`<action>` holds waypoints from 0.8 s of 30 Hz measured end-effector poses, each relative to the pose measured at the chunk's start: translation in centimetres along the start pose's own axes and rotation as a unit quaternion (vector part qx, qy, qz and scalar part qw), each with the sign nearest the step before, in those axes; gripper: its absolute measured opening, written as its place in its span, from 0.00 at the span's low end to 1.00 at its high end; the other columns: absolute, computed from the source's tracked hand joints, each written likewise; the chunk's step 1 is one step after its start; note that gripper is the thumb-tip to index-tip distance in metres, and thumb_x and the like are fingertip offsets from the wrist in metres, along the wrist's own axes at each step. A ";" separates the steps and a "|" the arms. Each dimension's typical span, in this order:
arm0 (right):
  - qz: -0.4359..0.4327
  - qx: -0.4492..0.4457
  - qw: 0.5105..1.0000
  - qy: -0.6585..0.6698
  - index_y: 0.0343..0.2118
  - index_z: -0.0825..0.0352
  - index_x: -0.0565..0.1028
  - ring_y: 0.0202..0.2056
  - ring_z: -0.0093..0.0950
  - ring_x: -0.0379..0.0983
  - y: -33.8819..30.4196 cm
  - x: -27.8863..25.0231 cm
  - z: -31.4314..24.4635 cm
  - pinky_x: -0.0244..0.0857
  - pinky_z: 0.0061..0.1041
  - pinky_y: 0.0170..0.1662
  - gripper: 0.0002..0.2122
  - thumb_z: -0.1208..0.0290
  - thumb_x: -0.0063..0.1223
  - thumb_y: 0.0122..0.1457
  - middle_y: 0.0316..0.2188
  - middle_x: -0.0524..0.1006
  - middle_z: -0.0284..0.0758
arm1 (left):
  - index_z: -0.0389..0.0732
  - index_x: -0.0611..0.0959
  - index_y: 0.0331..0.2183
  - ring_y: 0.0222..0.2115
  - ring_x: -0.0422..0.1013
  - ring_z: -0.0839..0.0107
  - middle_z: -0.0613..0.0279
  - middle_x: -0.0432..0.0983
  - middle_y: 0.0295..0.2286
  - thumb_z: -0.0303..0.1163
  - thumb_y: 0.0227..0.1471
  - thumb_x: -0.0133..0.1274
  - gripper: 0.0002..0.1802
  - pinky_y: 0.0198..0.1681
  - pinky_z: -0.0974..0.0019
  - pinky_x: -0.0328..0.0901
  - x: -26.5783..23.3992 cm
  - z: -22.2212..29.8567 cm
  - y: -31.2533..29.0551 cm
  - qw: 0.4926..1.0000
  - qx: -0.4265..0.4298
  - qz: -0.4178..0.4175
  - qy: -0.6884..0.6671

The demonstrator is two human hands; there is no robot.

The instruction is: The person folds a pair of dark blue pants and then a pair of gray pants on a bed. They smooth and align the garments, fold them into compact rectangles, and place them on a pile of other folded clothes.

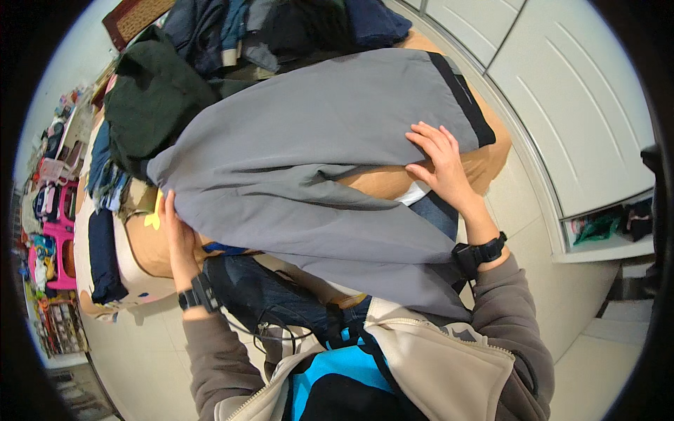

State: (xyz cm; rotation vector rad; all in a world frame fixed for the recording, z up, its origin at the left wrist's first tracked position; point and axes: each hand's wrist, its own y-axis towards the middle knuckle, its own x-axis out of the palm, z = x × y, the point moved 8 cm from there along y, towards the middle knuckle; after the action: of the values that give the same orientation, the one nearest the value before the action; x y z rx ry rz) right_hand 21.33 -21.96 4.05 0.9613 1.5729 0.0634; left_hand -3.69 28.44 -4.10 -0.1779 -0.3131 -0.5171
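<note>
Left hand [172, 235]: tucked under grey trousers' [316, 168] near edge, grip hidden, cannot tell. Right hand [439, 165]: open, flat, pressing trousers smooth. Trousers: spread across tabletop [491, 158]. Beyond: dark clothes pile [232, 42], white cupboards [576, 105].

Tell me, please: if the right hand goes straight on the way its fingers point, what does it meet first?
The right hand points up and left along the grey trousers it already rests on. Going on, it would probably slide over that grey cloth; depth is unclear.

Clothes pile [210, 42] crowding grey garment [316, 147]
</note>
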 end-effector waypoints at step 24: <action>0.234 0.236 0.820 0.467 0.30 0.65 0.75 0.30 0.18 0.70 5.0 -11.7 18.3 0.64 0.19 0.35 0.04 0.74 0.60 0.56 0.27 0.75 0.27 | 0.37 0.74 0.49 0.46 0.71 0.65 0.59 0.75 0.45 0.42 0.53 0.56 0.26 0.49 0.61 0.66 -0.4 -2.7 -7.2 0.991 -0.133 -0.015 -0.007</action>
State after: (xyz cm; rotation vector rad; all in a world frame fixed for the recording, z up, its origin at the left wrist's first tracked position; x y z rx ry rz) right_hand 38.58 -34.21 11.11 1.8889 2.2464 0.5934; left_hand -7.03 21.79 -6.16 -0.4358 -0.2604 -0.5877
